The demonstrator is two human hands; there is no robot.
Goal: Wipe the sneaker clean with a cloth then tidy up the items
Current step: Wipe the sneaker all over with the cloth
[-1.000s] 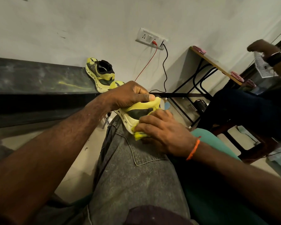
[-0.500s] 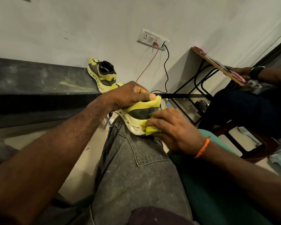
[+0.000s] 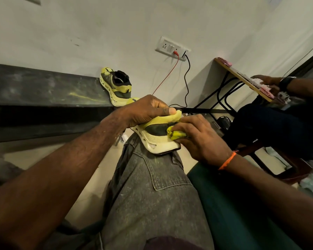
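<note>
A yellow and black sneaker (image 3: 156,137) rests on its side on my knee, which is in grey jeans. My left hand (image 3: 148,110) grips the sneaker from above, thumb pressed on its yellow upper. My right hand (image 3: 201,138) holds a bunched yellow cloth (image 3: 175,134) against the sneaker's side, near the black panel. The matching second sneaker (image 3: 117,86) sits on the end of a dark bench (image 3: 43,91) by the wall.
A wall socket (image 3: 172,48) has a red and a black cable hanging down. At the right, another person sits at a wooden desk (image 3: 240,76) with black metal legs, hands on it. A teal seat (image 3: 224,204) lies under my right forearm.
My right hand has slid the cloth to the right and upward along the sneaker's side. My left hand keeps its grip. The other person's arm has dropped to the desk.
</note>
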